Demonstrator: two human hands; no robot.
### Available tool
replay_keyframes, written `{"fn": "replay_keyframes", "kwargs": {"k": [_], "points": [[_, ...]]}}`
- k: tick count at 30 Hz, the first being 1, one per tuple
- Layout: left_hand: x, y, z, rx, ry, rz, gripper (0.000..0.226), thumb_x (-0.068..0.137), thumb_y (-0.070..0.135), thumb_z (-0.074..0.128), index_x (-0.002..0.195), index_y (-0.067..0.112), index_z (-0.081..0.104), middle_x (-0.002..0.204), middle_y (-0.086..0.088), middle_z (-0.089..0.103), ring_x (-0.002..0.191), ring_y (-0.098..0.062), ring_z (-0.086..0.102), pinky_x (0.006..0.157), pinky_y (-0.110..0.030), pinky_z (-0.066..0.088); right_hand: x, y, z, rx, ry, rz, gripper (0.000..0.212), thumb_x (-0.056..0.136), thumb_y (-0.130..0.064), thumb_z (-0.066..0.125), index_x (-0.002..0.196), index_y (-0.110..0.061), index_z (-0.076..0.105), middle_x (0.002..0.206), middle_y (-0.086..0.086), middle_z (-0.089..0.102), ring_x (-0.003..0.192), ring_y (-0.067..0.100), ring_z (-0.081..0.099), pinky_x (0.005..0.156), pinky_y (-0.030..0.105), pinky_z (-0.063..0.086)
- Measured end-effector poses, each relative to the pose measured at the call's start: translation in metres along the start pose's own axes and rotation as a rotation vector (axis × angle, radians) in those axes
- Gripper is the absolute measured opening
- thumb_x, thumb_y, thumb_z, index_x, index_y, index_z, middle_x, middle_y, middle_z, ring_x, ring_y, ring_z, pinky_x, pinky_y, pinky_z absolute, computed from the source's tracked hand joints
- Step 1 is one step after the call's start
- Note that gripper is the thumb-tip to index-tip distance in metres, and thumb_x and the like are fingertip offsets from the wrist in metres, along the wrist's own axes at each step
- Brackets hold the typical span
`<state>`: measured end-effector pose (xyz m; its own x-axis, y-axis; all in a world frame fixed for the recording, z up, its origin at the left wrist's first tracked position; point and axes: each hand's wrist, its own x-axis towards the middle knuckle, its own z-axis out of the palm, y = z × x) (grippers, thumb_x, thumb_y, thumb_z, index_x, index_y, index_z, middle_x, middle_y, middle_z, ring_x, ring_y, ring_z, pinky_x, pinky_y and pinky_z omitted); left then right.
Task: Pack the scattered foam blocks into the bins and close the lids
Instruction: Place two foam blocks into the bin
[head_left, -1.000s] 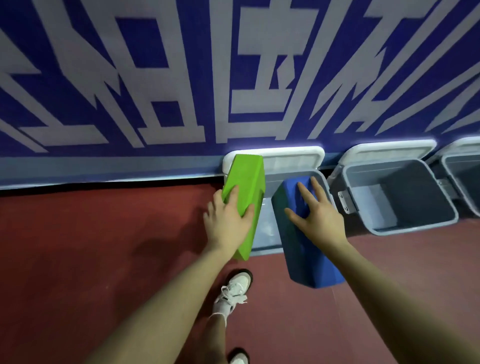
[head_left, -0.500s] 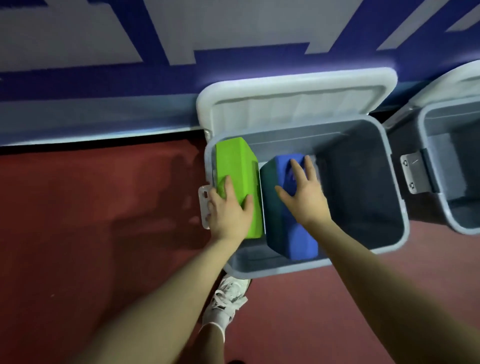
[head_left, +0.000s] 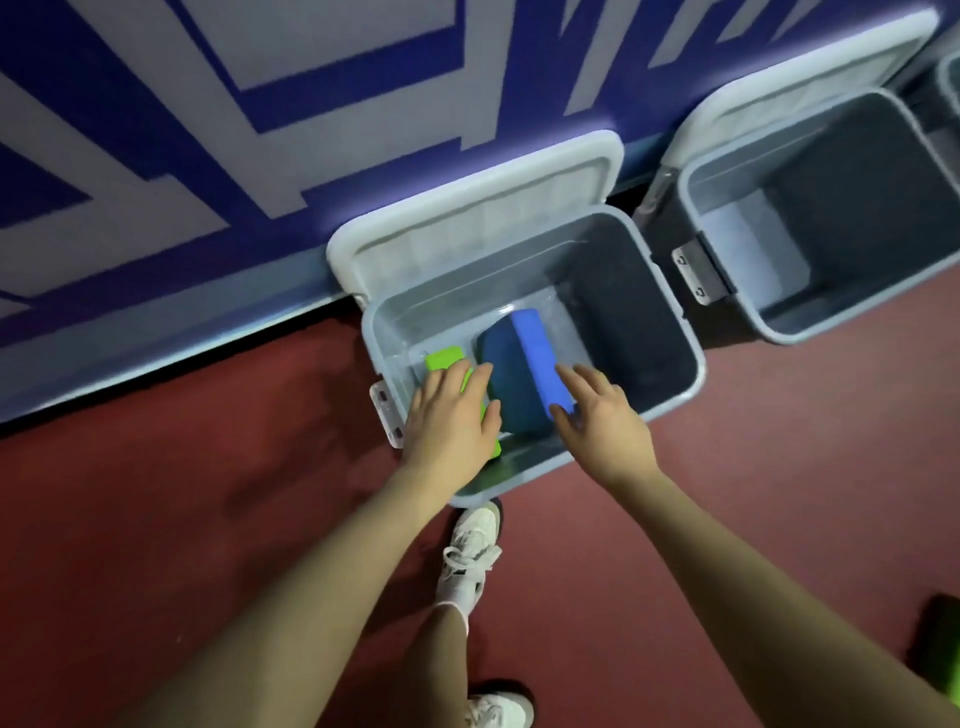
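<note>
At frame centre, a green foam block (head_left: 441, 359) and a blue foam block (head_left: 524, 364) stand side by side inside the open grey bin (head_left: 675, 332). The left hand (head_left: 451, 421) lies on the green one, fingers curled over it; the right hand (head_left: 602, 415) rests straight-fingered against the blue. A second open bin (head_left: 769, 322) sits at upper right.

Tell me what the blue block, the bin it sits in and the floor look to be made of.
Blue block: probably foam, going by its matte, unreflective faces and soft rounded edges.
Bin: likely moulded plastic, grey, smooth and faintly glossy, with a rolled rim and thin, slightly translucent walls.
Floor: dark red matte surface, faintly textured, possibly rubber or vinyl sports flooring; the picture cannot settle which.
</note>
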<state>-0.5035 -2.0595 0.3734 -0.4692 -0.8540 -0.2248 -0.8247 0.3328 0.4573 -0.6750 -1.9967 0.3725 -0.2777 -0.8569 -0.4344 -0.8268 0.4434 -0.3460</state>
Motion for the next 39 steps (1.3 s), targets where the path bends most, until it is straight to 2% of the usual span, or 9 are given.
{"fn": "replay_keyframes", "kwargs": {"k": [6, 11, 15, 21, 23, 26, 29, 35, 39], "points": [[-0.047, 0.087, -0.039, 0.081, -0.154, 0.23, 0.064, 0.083, 0.042, 0.027, 0.125, 0.009, 0.061, 0.126, -0.013, 0.06, 0.106, -0.036, 0.058, 0.092, -0.044, 0.043, -0.121, 0.031, -0.039, 0.076, 0.149, 0.12, 0.048, 0.098, -0.034, 0.047, 0.145, -0.025, 0.039, 0.148, -0.002, 0.039, 0.125, 0.025, 0.044, 0.089, 0.037, 0.045], [-0.115, 0.181, -0.048, 0.204, -0.247, 0.553, 0.051, 0.081, 0.035, 0.038, 0.112, 0.009, 0.069, 0.113, -0.011, 0.068, 0.09, -0.032, 0.066, 0.078, -0.04, 0.052, -0.252, 0.073, -0.065, 0.131, 0.261, 0.329, 0.049, 0.098, -0.035, 0.046, 0.145, -0.026, 0.039, 0.149, -0.003, 0.038, 0.127, 0.024, 0.042, 0.095, 0.035, 0.042], [-0.175, 0.262, -0.033, 0.243, -0.332, 0.813, 0.047, 0.081, 0.032, 0.044, 0.115, 0.008, 0.068, 0.116, -0.012, 0.067, 0.094, -0.033, 0.065, 0.082, -0.045, 0.051, -0.365, 0.11, -0.07, 0.2, 0.353, 0.544, 0.048, 0.098, -0.035, 0.044, 0.145, -0.025, 0.039, 0.148, -0.003, 0.039, 0.127, 0.023, 0.042, 0.095, 0.035, 0.042], [-0.269, 0.371, 0.008, 0.336, -0.49, 1.217, 0.051, 0.078, 0.036, 0.04, 0.11, 0.009, 0.069, 0.112, -0.011, 0.068, 0.089, -0.031, 0.068, 0.076, -0.041, 0.054, -0.515, 0.143, -0.044, 0.322, 0.477, 0.914, 0.048, 0.098, -0.034, 0.045, 0.144, -0.022, 0.041, 0.146, -0.001, 0.042, 0.122, 0.026, 0.046, 0.094, 0.036, 0.043], [-0.305, 0.397, 0.023, 0.327, -0.548, 1.326, 0.049, 0.081, 0.035, 0.043, 0.115, 0.009, 0.067, 0.117, -0.012, 0.066, 0.095, -0.032, 0.066, 0.081, -0.043, 0.052, -0.557, 0.146, -0.034, 0.358, 0.516, 1.04, 0.048, 0.098, -0.034, 0.044, 0.144, -0.021, 0.04, 0.146, -0.002, 0.042, 0.123, 0.025, 0.046, 0.094, 0.035, 0.043], [-0.364, 0.427, 0.04, 0.327, -0.649, 1.489, 0.047, 0.089, 0.031, 0.048, 0.131, 0.011, 0.057, 0.136, -0.01, 0.054, 0.117, -0.033, 0.055, 0.098, -0.042, 0.039, -0.615, 0.14, -0.015, 0.429, 0.598, 1.238, 0.047, 0.097, -0.032, 0.048, 0.142, -0.019, 0.044, 0.143, -0.001, 0.046, 0.12, 0.027, 0.049, 0.093, 0.036, 0.043], [-0.42, 0.447, 0.058, 0.384, -0.734, 1.695, 0.048, 0.096, 0.032, 0.047, 0.142, 0.017, 0.043, 0.148, -0.004, 0.04, 0.129, -0.027, 0.042, 0.105, -0.036, 0.028, -0.666, 0.124, 0.008, 0.501, 0.689, 1.425, 0.046, 0.094, -0.029, 0.054, 0.138, -0.017, 0.049, 0.137, 0.002, 0.051, 0.116, 0.029, 0.053, 0.092, 0.038, 0.046], [-0.535, 0.473, 0.087, 0.427, -0.869, 1.992, 0.049, 0.096, 0.032, 0.048, 0.142, 0.016, 0.043, 0.148, -0.004, 0.04, 0.128, -0.029, 0.042, 0.103, -0.036, 0.029, -0.757, 0.097, 0.057, 0.6, 0.756, 1.717, 0.046, 0.095, -0.029, 0.053, 0.139, -0.016, 0.048, 0.139, 0.003, 0.05, 0.119, 0.029, 0.051, 0.095, 0.036, 0.043], [-0.619, 0.485, 0.114, 0.441, -0.914, 2.121, 0.048, 0.087, 0.03, 0.05, 0.131, 0.01, 0.056, 0.135, -0.012, 0.054, 0.113, -0.036, 0.055, 0.094, -0.041, 0.041, -0.82, 0.094, 0.098, 0.66, 0.807, 1.825, 0.045, 0.095, -0.029, 0.054, 0.138, -0.017, 0.049, 0.138, 0.003, 0.051, 0.118, 0.031, 0.051, 0.093, 0.038, 0.043]]}}
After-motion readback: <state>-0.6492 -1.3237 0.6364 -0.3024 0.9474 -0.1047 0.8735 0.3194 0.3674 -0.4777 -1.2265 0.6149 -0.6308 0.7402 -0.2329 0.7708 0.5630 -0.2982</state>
